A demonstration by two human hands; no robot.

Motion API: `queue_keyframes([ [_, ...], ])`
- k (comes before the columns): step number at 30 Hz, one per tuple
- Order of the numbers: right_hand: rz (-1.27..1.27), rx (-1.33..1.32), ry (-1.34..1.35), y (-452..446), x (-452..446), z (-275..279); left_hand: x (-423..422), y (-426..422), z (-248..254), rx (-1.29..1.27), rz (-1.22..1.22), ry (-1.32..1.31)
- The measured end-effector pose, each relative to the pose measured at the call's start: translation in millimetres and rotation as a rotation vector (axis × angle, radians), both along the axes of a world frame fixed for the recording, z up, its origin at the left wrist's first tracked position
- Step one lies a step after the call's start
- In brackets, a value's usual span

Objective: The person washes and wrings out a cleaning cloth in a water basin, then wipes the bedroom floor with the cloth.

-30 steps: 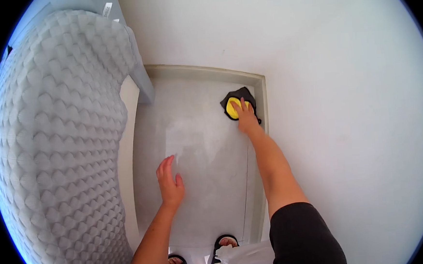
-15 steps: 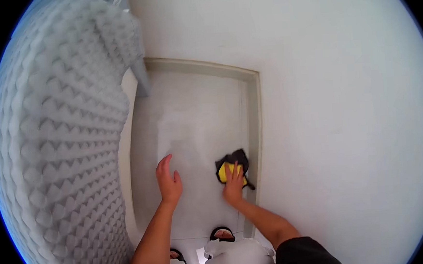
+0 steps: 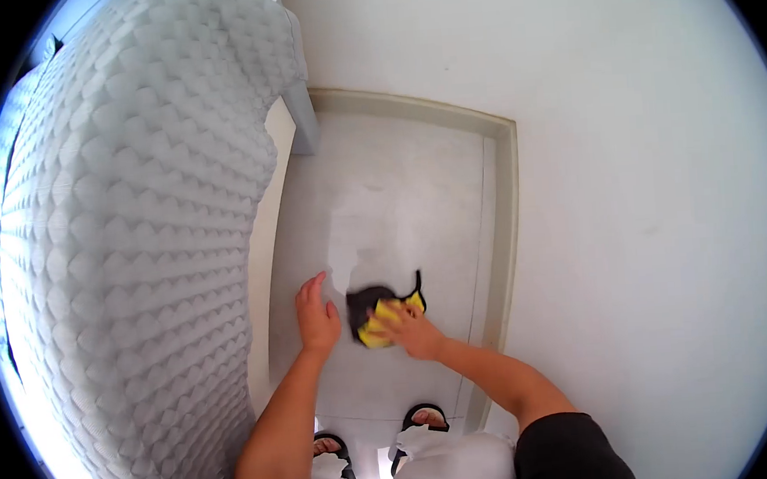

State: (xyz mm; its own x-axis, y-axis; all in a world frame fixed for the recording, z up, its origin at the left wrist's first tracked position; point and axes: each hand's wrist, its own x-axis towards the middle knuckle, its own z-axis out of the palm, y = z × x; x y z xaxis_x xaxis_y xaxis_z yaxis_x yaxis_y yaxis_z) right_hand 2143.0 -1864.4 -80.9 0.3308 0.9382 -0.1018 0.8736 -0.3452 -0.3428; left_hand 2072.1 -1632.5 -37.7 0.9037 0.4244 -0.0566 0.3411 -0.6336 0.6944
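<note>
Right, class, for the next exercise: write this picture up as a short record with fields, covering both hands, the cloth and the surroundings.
Cloth: yellow and dark, on the floor, slightly blurred
Right hand: spread on the cloth
Left hand: open, holding nothing, to the left of the cloth
Left side of picture: grey textured cover
Right side of picture: white wall, skirting at its foot
Bottom of picture: dark sandals on the feet

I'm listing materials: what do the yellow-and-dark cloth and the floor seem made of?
Cloth: soft, matt fabric, possibly microfibre, from its limp, uneven outline; blur hides any weave.
Floor: smooth, slightly glossy, probably tile, given pale reflections and thin seams.
</note>
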Motion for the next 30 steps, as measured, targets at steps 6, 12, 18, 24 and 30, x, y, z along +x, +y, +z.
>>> queue_keyframes([
  [6,-0.321,0.127,-0.077,36,115,-13,-16,10,-6,-0.052,0.105,0.204],
  [12,-0.356,-0.169,0.067,179,89,5,-52,8,-45,-0.051,0.288,0.267],
  [18,0.180,-0.181,0.099,94,-76,25,-103,-25,-3,-0.128,0.361,0.331],
  [24,-0.047,-0.354,0.151,41,-136,44,-198,-26,7,-0.298,0.328,0.317],
  [30,-0.459,0.209,0.053,49,-61,54,-172,-56,20,-0.340,0.270,0.155],
])
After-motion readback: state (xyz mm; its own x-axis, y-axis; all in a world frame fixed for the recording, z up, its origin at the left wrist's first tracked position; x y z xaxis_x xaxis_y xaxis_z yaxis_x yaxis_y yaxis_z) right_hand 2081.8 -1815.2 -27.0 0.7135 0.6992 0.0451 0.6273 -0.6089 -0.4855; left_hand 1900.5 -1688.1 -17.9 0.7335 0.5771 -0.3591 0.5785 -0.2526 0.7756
